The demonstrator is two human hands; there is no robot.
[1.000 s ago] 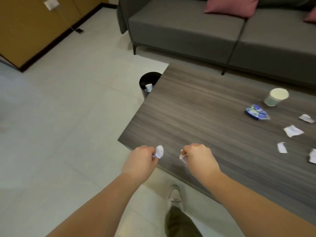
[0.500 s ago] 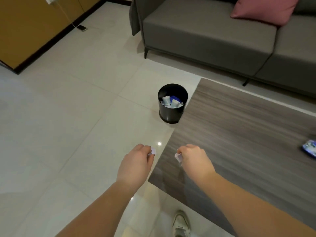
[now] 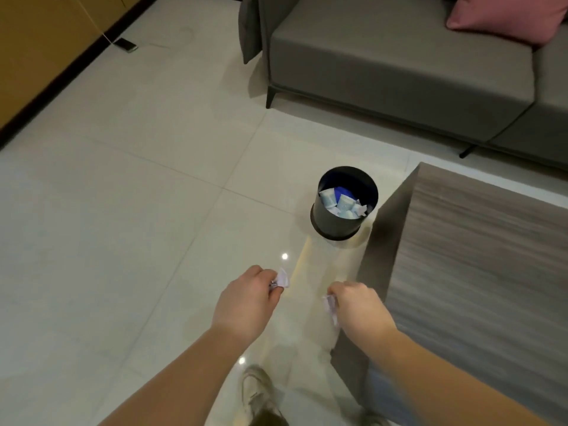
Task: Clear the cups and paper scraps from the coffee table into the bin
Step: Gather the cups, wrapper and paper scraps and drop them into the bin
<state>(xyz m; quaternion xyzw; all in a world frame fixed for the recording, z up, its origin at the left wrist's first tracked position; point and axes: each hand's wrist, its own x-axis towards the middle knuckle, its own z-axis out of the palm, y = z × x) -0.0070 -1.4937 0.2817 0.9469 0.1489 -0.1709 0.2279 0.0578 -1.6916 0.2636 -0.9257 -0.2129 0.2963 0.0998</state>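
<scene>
Two scraps: my left hand (image 3: 246,302) pinches one scrap (image 3: 282,279), my right hand (image 3: 359,305) another (image 3: 330,304), short of the bin (image 3: 342,222), which already holds cups and paper beside the table (image 3: 479,241).

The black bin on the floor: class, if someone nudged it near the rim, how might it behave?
The black bin probably slides easily, since the floor tiles look glossy. Likely light: only cups and scraps inside. Its tallish, narrow shape suggests it could tip.
</scene>
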